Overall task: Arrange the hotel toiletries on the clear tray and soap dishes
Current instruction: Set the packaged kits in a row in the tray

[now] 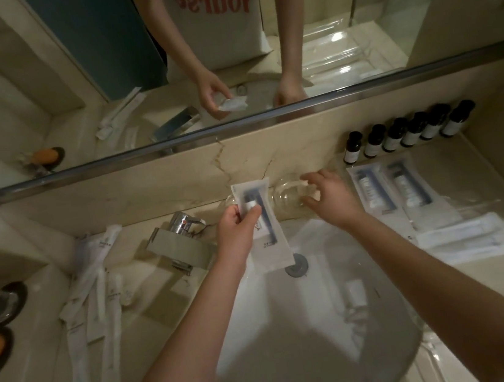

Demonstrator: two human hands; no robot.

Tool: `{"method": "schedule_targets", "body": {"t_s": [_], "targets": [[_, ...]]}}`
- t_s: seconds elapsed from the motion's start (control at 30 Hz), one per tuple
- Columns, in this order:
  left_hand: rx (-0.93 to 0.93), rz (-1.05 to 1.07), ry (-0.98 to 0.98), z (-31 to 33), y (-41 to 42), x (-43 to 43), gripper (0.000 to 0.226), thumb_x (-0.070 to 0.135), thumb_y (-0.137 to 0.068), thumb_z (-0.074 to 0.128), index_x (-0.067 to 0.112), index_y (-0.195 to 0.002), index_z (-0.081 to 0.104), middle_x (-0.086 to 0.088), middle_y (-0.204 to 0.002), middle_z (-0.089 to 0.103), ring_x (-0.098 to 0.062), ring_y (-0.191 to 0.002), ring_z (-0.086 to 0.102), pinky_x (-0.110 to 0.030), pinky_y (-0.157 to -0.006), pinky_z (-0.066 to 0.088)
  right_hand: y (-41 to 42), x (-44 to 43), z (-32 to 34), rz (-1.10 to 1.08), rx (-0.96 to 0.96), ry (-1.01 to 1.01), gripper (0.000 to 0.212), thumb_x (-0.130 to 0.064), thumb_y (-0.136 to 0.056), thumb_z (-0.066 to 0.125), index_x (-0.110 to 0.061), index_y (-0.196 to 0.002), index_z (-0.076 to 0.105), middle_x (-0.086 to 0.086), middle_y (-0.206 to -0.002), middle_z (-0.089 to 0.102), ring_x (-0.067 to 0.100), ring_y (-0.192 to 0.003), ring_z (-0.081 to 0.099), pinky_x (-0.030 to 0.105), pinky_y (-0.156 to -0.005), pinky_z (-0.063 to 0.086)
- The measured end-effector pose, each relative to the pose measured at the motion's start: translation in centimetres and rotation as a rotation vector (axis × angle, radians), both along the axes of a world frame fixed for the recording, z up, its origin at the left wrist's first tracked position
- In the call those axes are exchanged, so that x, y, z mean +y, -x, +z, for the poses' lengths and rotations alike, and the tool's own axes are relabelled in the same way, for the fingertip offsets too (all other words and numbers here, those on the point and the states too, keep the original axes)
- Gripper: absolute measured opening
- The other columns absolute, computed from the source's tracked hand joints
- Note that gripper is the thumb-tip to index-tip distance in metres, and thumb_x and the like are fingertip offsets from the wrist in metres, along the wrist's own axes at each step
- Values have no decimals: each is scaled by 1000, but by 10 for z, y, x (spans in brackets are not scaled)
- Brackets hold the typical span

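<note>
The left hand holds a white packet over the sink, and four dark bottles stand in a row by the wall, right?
Not quite. The head view shows six dark bottles in that row, not four. The rest stands: the left hand holds the white packet over the sink.

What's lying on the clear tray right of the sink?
On the clear tray: two sealed packets side by side, a white wrapped packet across the near end. Anything beneath them is covered.
</note>
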State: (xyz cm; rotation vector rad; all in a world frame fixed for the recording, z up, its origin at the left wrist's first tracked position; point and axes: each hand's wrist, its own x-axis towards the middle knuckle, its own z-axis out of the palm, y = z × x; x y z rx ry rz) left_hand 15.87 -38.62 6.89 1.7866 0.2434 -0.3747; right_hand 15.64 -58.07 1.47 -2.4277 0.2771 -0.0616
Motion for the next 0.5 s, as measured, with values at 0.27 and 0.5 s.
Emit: {"method": "schedule_targets", "body": {"t_s": [0.27,0.5], "targets": [[-90,-35,125,20,39,-37,18,19,-85,63,17,-72,52,1,-67,55,-14,-62,51,-27,-59,42,101,33,44,-44,62,-908,13,-14,-89,61,-11,-99,67,-4,-86,68,4,-75,63,17,-68,48],[-84,-182,126,20,75,-88,31,31,-80,64,2,-86,55,-8,-77,54,-19,-72,51,-34,-67,43,148,14,46,-325,-55,-994,7,-16,-84,67,-11,-81,64,7,-76,63,20,-71,60,31,-65,48]]}}
